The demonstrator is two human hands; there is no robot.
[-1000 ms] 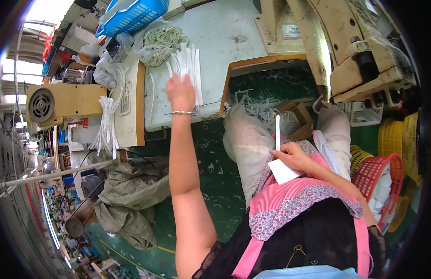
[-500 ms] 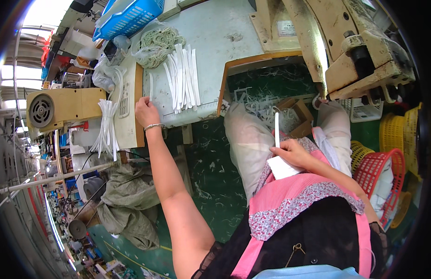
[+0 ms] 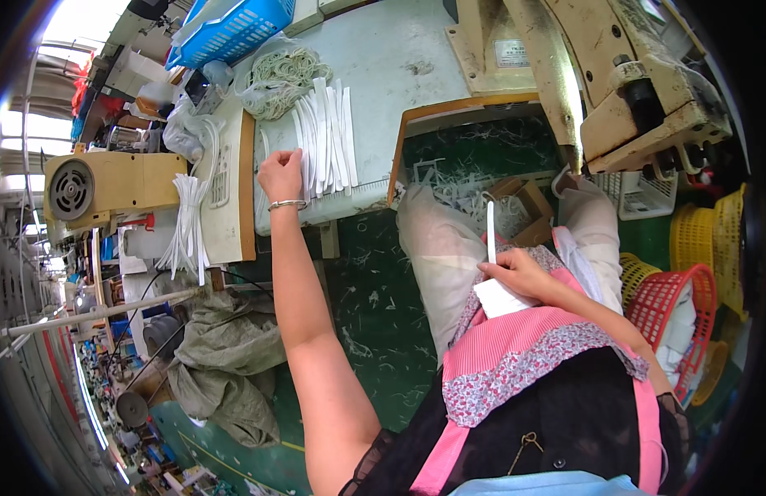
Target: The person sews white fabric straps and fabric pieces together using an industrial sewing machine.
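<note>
My left hand (image 3: 281,175) is over the worktable with its fingers bent closed. Its fingertips meet the left edge of a row of flat white strips (image 3: 327,145); whether they pinch one is hidden. One separate white strip (image 3: 263,149) lies just left of this hand. Over my lap, my right hand (image 3: 519,274) is closed on another white strip (image 3: 491,227), which stands upright above the thumb. A folded white piece (image 3: 500,298) lies under the right hand's fingers, against the pink apron (image 3: 556,331).
Beige machine (image 3: 647,99) parts rise at the right. A bag of cord (image 3: 288,78) and a blue basket (image 3: 234,33) sit at the back left. Another strip bundle (image 3: 191,227) hangs beside a yellowish machine (image 3: 122,188). A red basket (image 3: 676,318) stands at right.
My left hand has moved right, from the separate strip to the left edge of the row of strips. My right hand has stayed in place with its strip.
</note>
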